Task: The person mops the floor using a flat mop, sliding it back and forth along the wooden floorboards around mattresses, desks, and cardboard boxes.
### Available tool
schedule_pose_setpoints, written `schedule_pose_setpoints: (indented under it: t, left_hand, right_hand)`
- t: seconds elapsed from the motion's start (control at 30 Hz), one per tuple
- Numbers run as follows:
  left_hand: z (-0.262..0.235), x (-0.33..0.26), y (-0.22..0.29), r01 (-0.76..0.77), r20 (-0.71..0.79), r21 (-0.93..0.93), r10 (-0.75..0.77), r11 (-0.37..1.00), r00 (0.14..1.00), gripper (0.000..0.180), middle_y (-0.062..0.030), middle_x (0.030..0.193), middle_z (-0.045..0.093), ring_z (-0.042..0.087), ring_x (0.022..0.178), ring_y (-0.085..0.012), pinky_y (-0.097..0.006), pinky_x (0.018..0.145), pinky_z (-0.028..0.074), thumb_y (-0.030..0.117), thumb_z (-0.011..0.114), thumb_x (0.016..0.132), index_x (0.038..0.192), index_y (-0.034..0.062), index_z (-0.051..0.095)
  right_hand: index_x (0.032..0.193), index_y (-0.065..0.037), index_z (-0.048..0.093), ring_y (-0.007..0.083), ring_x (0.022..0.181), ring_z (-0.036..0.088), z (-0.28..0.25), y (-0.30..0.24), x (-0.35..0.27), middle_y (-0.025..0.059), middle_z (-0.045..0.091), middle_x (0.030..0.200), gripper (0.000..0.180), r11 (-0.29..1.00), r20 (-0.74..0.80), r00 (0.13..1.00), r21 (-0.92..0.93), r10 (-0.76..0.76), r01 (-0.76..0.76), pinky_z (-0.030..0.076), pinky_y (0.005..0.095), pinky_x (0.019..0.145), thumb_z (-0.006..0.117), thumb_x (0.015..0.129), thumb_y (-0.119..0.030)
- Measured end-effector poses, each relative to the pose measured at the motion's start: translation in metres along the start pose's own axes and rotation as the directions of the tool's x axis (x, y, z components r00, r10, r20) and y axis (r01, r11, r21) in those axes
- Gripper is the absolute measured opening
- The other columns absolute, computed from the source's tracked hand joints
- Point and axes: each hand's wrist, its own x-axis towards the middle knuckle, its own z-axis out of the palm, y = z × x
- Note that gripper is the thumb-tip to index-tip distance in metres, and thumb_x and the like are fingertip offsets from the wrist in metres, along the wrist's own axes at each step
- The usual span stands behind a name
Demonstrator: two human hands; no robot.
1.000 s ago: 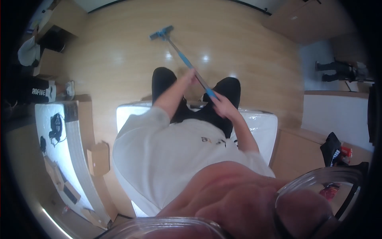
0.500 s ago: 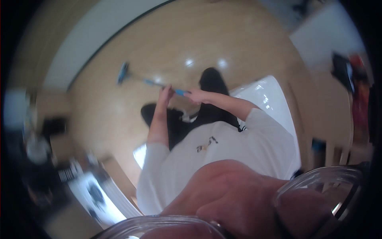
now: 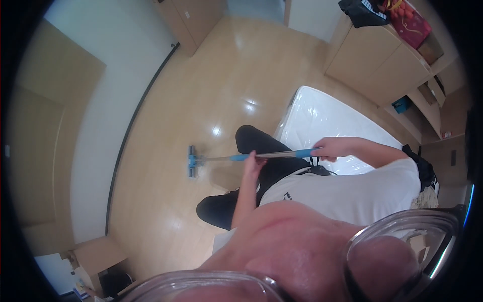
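Mop point(image 3: 241, 157) first: we see its long axis running nearly level across the picture, the blue flat head at the left end resting on the wooden floor point(image 3: 201, 85) and the handle reaching to the right toward our body. The shaft is silver along the middle, with a blue sleeve near the head end and another blue grip at the right end. The head itself lies crosswise to the shaft, its own length running up and down in the view.

Our left hand point(image 3: 254, 162) is wrapped around the silver shaft about midway, fingers curled over it from above, the forearm rising to it from below in a fairly straight line. Our right hand point(image 3: 329, 148) is closed around the blue grip at the upper end, the arm coming in from the right with the elbow bent, the white sleeve showing at the shoulder.

Just behind the right hand lies a white mattress point(image 3: 322, 121) in clear plastic, on the floor. Wooden cabinets point(image 3: 382, 60) stand beyond it, and our dark trouser legs point(image 3: 251, 141) show beneath the shaft.
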Motion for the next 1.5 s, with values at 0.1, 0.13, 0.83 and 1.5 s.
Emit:
schedule_pose_setpoints:
  t: [0.1,0.13,0.83,1.5]
  left_hand:
    - [-0.103,0.024,0.062,-0.282,-0.095,-0.008,0.280,0.959,0.955,0.031,-0.0161,0.091,0.062,0.062,0.084,-0.0280,-0.040,0.076,0.053,0.028,0.042,0.099,0.099,-0.0008,0.054]
    - [-0.128,0.022,0.086,-0.343,-0.191,-0.102,0.320,0.934,0.928,0.031,-0.0156,0.090,0.061,0.061,0.084,-0.0277,-0.040,0.078,0.052,0.028,0.041,0.099,0.098,-0.0006,0.053]
    - [0.000,-0.514,0.030,-0.243,-0.602,-0.119,0.124,0.963,0.789,0.039,-0.0002,0.070,0.044,0.045,0.058,-0.0089,-0.023,0.050,0.036,0.011,0.054,0.087,0.124,0.0012,0.046]
    - [-0.135,-0.079,0.076,-0.340,-0.332,-0.142,0.279,0.930,0.901,0.012,-0.0052,0.054,0.048,0.047,0.039,-0.0159,-0.029,0.037,0.038,0.016,0.055,0.086,0.078,0.0074,0.051]
  right_hand:
    - [0.100,-0.003,0.052,0.0101,0.050,0.040,0.047,-0.045,0.095,0.0006,0.044,0.064,0.030,0.979,0.251,0.951,0.136,-0.182,0.151,0.034,0.0264,0.044,0.049,0.098,-0.033]
    - [0.101,-0.004,0.049,0.0104,0.047,0.038,0.078,-0.065,0.130,0.0001,0.042,0.062,0.029,0.962,0.298,0.920,0.178,-0.254,0.208,0.032,0.0268,0.041,0.046,0.100,-0.033]
    - [0.104,-0.003,0.055,0.0288,0.089,0.065,0.414,-0.160,0.283,0.0138,0.063,0.100,0.041,0.612,0.796,0.601,0.511,-0.072,-0.604,0.054,0.0394,0.084,0.036,0.098,-0.038]
    - [0.093,0.003,0.066,0.0277,0.070,0.065,0.275,-0.197,0.416,0.0167,0.067,0.082,0.050,0.759,0.127,0.861,-0.422,-0.492,0.496,0.051,0.0399,0.059,0.048,0.091,-0.044]
